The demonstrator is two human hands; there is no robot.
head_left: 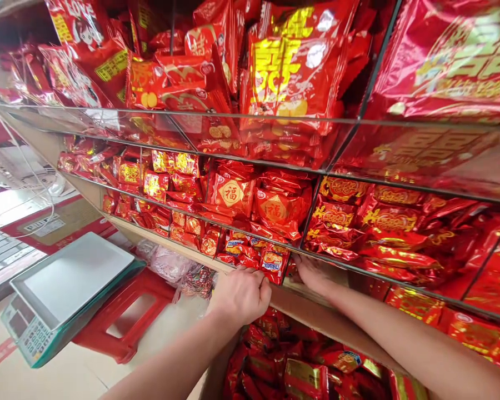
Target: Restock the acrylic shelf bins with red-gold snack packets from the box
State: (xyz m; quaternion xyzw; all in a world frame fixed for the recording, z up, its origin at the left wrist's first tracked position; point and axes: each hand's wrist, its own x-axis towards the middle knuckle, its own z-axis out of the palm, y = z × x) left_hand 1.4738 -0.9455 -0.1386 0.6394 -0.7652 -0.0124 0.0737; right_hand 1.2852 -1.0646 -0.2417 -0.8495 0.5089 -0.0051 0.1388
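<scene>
My left hand is closed, its fingers curled over the front edge of the bottom shelf. Just above it lie small red snack packets with blue and white labels. My right hand reaches into the neighbouring low compartment, beneath the clear shelf front. Its fingertips are in shadow, near a few dark red packets, so whether they hold anything is hidden. Below both arms stands an open cardboard box filled with red and gold wrapped packets.
Shelves above hold red packets and large red bags behind clear fronts and black dividers. At the left, a digital scale rests on a red plastic stool. Clear plastic bags lie under the shelf.
</scene>
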